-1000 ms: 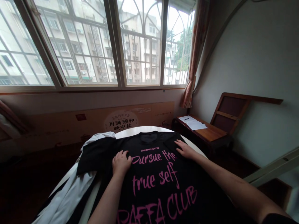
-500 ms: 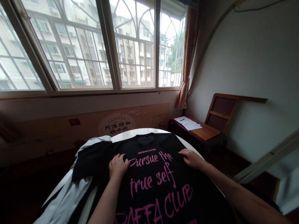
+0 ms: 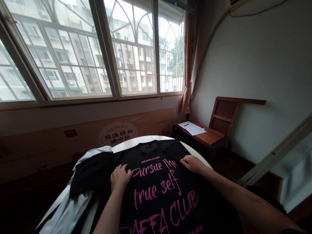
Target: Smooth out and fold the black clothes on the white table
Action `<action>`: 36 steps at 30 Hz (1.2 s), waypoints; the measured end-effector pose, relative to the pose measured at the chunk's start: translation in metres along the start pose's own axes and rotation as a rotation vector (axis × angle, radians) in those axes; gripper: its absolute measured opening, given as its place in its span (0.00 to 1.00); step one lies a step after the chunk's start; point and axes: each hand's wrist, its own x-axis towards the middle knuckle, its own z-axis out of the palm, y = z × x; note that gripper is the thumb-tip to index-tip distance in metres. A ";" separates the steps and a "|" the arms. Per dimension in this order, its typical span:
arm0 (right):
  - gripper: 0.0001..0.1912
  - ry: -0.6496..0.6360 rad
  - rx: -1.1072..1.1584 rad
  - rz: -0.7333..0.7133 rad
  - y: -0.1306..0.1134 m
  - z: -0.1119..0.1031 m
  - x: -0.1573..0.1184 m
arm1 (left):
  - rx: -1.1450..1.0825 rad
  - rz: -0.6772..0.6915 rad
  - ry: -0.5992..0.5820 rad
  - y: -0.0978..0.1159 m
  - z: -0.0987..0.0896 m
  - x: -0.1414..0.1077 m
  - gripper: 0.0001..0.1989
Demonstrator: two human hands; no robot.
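Note:
A black T-shirt [image 3: 156, 177] with pink lettering lies spread, collar away from me, over a round white table [image 3: 202, 156]. My left hand [image 3: 120, 177] rests on the shirt's left chest, beside the lettering, with its fingers loosely spread on the cloth. At the shirt's right side, near the sleeve [image 3: 179, 149], my right hand [image 3: 192, 163] has its thumb and fingertips pinched together on the black fabric. The shirt's lower end runs out of the picture. Light grey cloth [image 3: 70, 208] sticks out from under the left sleeve [image 3: 90, 172].
A low wooden table [image 3: 209, 137] with white papers [image 3: 195, 129] and a pen stands at the back right. Behind it leans a wooden panel [image 3: 224, 112]. A printed cardboard piece [image 3: 83, 133] lines the wall below the barred windows. A pale slanted bar [image 3: 275, 151] is at right.
The view has turned slightly right, so most of the scene sits further left. Both hands stay at nearly the same places on the T-shirt.

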 end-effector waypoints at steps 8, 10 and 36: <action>0.29 0.167 0.078 0.115 0.038 -0.047 0.080 | -0.013 0.002 0.006 0.000 0.003 0.001 0.25; 0.26 0.096 0.076 0.049 0.034 -0.029 0.084 | -0.014 0.000 0.007 -0.001 0.004 0.002 0.25; 0.35 -0.170 -0.178 0.324 0.034 0.077 0.156 | -0.069 -0.014 0.035 -0.003 0.006 -0.005 0.23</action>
